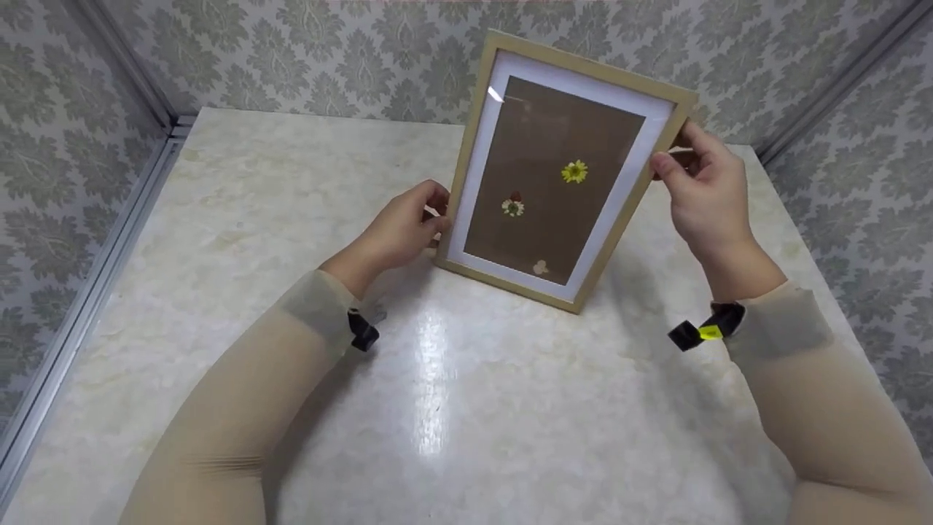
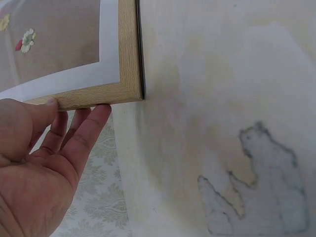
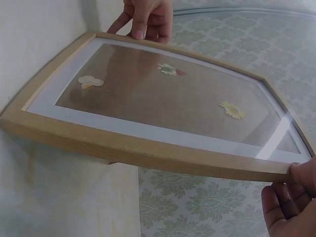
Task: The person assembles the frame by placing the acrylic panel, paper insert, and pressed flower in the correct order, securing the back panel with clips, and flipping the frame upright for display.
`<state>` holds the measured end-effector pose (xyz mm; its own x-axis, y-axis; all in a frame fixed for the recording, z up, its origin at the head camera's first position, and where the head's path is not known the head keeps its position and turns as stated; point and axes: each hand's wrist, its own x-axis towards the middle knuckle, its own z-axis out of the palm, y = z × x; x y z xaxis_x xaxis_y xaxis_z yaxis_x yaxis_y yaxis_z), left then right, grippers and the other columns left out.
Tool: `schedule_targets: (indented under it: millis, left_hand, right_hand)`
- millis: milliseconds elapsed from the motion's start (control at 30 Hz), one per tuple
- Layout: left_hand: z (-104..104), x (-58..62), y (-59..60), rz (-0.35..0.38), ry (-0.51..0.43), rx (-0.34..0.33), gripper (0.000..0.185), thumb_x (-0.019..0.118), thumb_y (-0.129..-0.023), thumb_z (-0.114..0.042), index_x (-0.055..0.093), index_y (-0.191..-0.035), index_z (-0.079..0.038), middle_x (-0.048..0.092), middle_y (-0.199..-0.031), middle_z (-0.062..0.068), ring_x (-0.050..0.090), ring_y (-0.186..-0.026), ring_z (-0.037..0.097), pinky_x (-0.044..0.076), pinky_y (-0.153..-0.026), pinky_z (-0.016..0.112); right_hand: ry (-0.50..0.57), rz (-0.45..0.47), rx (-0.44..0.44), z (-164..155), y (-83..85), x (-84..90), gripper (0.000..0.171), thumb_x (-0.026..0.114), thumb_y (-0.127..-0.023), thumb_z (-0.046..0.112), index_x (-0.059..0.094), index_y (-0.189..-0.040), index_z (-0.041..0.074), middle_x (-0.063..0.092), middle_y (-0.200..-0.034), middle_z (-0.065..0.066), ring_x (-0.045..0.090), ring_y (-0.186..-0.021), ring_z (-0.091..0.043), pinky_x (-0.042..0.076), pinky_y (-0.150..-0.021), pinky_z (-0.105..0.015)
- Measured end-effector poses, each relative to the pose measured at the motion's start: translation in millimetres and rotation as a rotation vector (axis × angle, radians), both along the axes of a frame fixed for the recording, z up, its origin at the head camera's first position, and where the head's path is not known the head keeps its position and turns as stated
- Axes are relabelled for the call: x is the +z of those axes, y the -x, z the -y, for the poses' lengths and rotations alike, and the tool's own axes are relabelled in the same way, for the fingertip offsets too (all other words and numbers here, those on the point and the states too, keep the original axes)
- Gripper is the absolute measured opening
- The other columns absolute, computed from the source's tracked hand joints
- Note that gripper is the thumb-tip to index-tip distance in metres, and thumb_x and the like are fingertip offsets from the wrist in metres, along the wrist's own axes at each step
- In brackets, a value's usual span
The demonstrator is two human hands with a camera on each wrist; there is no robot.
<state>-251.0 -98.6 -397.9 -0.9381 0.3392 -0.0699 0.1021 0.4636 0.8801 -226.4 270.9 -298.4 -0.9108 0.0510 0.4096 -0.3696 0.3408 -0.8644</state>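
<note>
A light wooden picture frame (image 1: 565, 171) with a white mat, brown backing and pressed flowers (image 1: 574, 171) stands upright on the pale marble table (image 1: 452, 408), tilted back. My left hand (image 1: 404, 230) grips its left edge low down, thumb on the front and fingers behind, as the left wrist view shows on the frame (image 2: 98, 91). My right hand (image 1: 700, 179) pinches the right edge near the top, thumb in front. In the right wrist view the frame (image 3: 148, 148) spans the picture, with my right hand (image 3: 291, 197) at its corner.
Patterned grey-green wallpaper walls (image 1: 328, 58) enclose the table on the back and both sides, with metal corner rails (image 1: 95, 277). Black wrist straps (image 1: 703, 332) sit on both beige sleeves. The table's near half lies bare in front of the frame.
</note>
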Motion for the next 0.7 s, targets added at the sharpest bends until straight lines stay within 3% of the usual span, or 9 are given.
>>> schedule_targets:
  millis: [167,400,567,700]
  left_hand:
    - [1,-1.2,-7.4,0.011,-0.055,-0.002,0.023,0.058,-0.105,-0.007,0.051,-0.127,-0.009,0.056,-0.126,0.009,0.065,-0.110,0.025,0.062,-0.092,0.044]
    - [3,-1.9,-13.1,0.006,-0.051,0.012,0.022,0.058,-0.106,-0.009,0.050,-0.126,-0.011,0.056,-0.128,0.008,0.065,-0.109,0.022,0.063,-0.092,0.038]
    - [3,-4.5,-15.7,0.017,-0.072,0.012,0.022,0.058,-0.105,-0.009,0.050,-0.125,-0.010,0.055,-0.126,0.009,0.066,-0.109,0.023,0.063,-0.091,0.038]
    - [3,-6.0,-16.8,0.024,-0.084,0.015,0.023,0.059,-0.105,-0.009,0.050,-0.126,-0.010,0.055,-0.125,0.008,0.066,-0.109,0.023,0.063,-0.091,0.039]
  right_hand:
    - [0.007,0.064,-0.017,7,25.1,4.9,0.045,0.064,-0.101,0.008,0.061,-0.145,0.016,0.064,-0.116,-0.001,0.059,-0.096,-0.016,0.055,-0.088,-0.023]
    - [-0.028,0.109,-0.020,20,53.1,12.2,0.046,0.061,-0.103,0.010,0.059,-0.148,0.019,0.062,-0.121,0.001,0.059,-0.098,-0.014,0.054,-0.093,-0.027]
    - [-0.029,0.139,-0.027,23,57.3,13.9,0.046,0.060,-0.104,0.011,0.059,-0.148,0.023,0.062,-0.125,0.001,0.058,-0.101,-0.014,0.053,-0.095,-0.029]
    - [0.044,0.156,0.003,22,55.5,13.1,0.046,0.062,-0.103,0.012,0.059,-0.147,0.023,0.062,-0.126,-0.001,0.059,-0.105,-0.015,0.054,-0.096,-0.028]
